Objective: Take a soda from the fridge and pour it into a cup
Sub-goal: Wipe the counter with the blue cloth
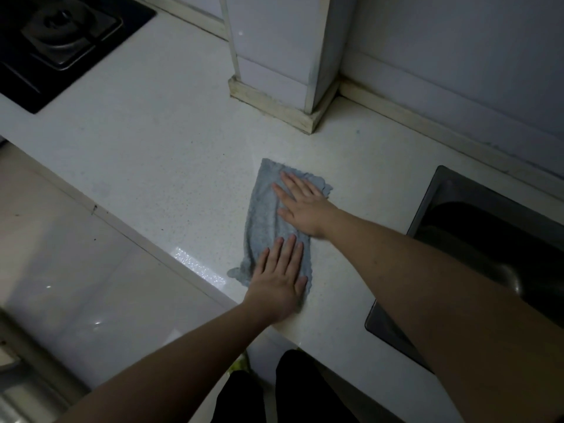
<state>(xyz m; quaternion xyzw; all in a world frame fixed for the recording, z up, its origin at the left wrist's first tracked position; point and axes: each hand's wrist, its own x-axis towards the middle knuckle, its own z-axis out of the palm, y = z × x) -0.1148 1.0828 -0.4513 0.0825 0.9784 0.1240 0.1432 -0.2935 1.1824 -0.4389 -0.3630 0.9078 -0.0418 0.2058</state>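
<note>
Both hands press flat on a grey-blue cloth (268, 221) spread on the pale countertop (152, 154). The left hand (279, 282) covers its near end, the right hand (302, 206) its far end, fingers straight. A black stove (61, 41) sits far left, a dark sink (488, 254) at right.

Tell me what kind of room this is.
Most likely a home kitchen: a gas hob set into a pale counter, a steel sink at the right, and both hands pressing a cloth flat on the counter.
</note>
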